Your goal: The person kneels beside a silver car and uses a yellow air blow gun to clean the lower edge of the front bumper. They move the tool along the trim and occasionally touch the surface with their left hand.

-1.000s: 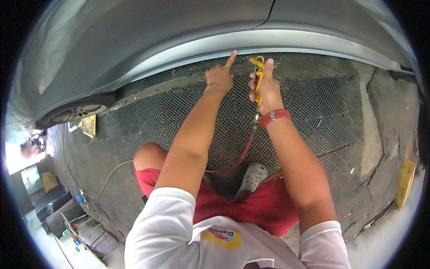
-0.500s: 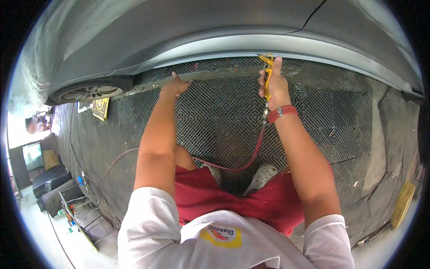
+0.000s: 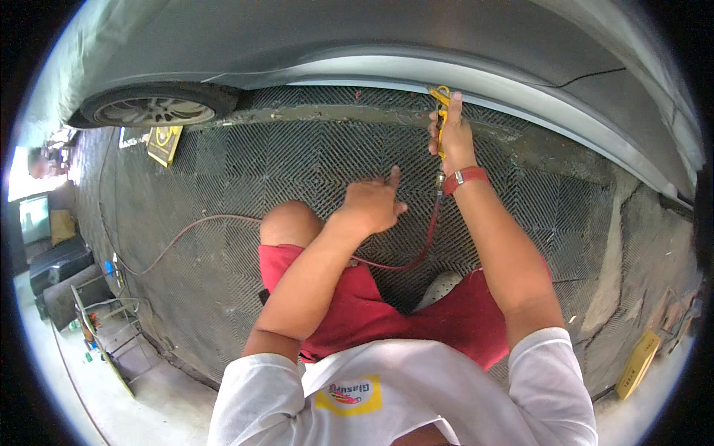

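Observation:
My right hand (image 3: 460, 141) is closed round a yellow air blow gun (image 3: 440, 95), held just below the car's pale sill (image 3: 387, 68). A reddish hose (image 3: 431, 236) runs down from the metal coupling under its grip and loops away to the left. Nothing is in my left hand (image 3: 370, 207), which hovers over the ribbed floor mat (image 3: 320, 167) near my knees. Its index finger points forward and the thumb stands apart, while the remaining fingers look curled. Whether the gun's nozzle touches the sill, I cannot tell.
The grey car body (image 3: 335, 33) spans the far side, with a wheel (image 3: 152, 111) at left. A yellow-and-black sign (image 3: 164, 143) stands by the wheel. At lower left is a metal frame (image 3: 104, 346); a yellow box (image 3: 638, 364) lies at lower right.
My left hand has drawn back from near the sill toward my knees and to the right. My left knee has come further into view. The right hand keeps the blow gun by the sill.

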### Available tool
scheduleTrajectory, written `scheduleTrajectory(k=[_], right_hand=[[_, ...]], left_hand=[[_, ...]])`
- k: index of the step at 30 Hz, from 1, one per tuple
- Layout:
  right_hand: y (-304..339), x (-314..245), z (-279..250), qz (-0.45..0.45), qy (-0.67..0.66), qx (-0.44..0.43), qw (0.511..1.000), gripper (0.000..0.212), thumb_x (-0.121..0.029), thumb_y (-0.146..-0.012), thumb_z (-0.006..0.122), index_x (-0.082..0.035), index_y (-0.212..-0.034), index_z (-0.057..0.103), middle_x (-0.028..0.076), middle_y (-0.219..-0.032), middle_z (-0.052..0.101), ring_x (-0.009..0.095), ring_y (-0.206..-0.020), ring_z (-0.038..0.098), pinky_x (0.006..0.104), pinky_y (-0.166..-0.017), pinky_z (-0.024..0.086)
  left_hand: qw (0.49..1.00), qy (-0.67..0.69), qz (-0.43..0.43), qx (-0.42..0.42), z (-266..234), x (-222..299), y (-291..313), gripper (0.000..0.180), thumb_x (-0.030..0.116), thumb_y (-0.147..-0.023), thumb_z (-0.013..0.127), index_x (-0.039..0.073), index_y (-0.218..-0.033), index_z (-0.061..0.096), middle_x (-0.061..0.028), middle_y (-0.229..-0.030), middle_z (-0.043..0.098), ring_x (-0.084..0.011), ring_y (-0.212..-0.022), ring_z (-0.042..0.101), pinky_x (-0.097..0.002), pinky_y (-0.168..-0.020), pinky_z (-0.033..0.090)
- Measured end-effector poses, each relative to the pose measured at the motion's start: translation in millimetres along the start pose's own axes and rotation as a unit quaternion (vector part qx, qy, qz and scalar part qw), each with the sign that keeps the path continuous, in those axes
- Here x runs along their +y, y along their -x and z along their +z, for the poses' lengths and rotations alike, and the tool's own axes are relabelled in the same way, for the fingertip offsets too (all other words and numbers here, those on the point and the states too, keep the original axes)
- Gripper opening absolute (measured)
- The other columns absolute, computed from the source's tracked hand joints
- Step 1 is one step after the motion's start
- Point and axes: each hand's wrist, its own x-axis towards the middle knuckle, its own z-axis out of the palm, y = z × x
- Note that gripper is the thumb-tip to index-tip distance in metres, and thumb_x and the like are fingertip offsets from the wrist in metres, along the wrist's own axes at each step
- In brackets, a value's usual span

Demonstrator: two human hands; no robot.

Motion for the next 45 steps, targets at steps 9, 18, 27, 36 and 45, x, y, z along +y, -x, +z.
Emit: scheduleTrajectory(k=[9,18,27,36,45], right_hand=[[-4.3,-8.0,26.1,-0.014,0.035,0.007,0.999,0.084,-0.081,-0.098,0.033,-0.003,-0.098,0.064,0.003,-0.064,0.054,0.014,-0.046,0.049,0.0289,-0.042,0.040],[-0.7,-27.8,-47.3,-0.119,-0.046,0.252,0.959,0.076,-0.076,-0.102,0.031,-0.006,-0.096,0.061,0.003,-0.068,0.056,0.017,-0.055,0.053,0.0310,-0.045,0.043],[8.6,-17.2,30.5,-0.130,0.094,0.160,0.974,0.080,-0.076,-0.102,0.031,-0.004,-0.098,0.064,0.003,-0.064,0.056,0.015,-0.047,0.050,0.0296,-0.043,0.042],[8.9,-6.4,116.4,-0.137,0.170,0.070,0.973,0.083,-0.076,-0.101,0.034,0.000,-0.096,0.068,0.003,-0.067,0.058,0.014,-0.050,0.053,0.0292,-0.045,0.042],[11.2,9.5,187.0,-0.164,0.223,-0.028,0.960,0.080,-0.071,-0.104,0.035,0.003,-0.097,0.066,0.004,-0.066,0.055,0.014,-0.047,0.051,0.0293,-0.044,0.042]], left_hand=[[0.992,0.100,0.070,-0.020,-7.2,4.1,-21.1,0.074,0.039,-0.097,0.063,0.001,-0.155,0.039,-0.0237,-0.125,0.068,-0.0389,-0.116,0.067,-0.0500,-0.097,0.052],[0.985,0.153,0.074,-0.020,-17.3,-11.0,-41.6,0.073,0.038,-0.100,0.060,0.002,-0.158,0.036,-0.0216,-0.132,0.065,-0.0376,-0.123,0.063,-0.0511,-0.105,0.046],[0.971,0.206,-0.018,0.124,-27.0,-51.6,-63.4,0.074,0.039,-0.096,0.062,0.001,-0.156,0.040,-0.0219,-0.136,0.062,-0.0381,-0.128,0.060,-0.0521,-0.107,0.046],[0.914,0.316,-0.110,0.230,-43.1,-104.5,-62.2,0.072,0.039,-0.096,0.061,0.000,-0.154,0.042,-0.0261,-0.143,0.057,-0.0421,-0.135,0.054,-0.0529,-0.113,0.042],[0.432,0.823,-0.095,0.357,-48.4,-148.9,-98.9,0.058,0.019,-0.104,0.055,-0.007,-0.153,0.040,-0.0220,-0.147,0.055,-0.0301,-0.139,0.050,-0.0378,-0.115,0.037]])
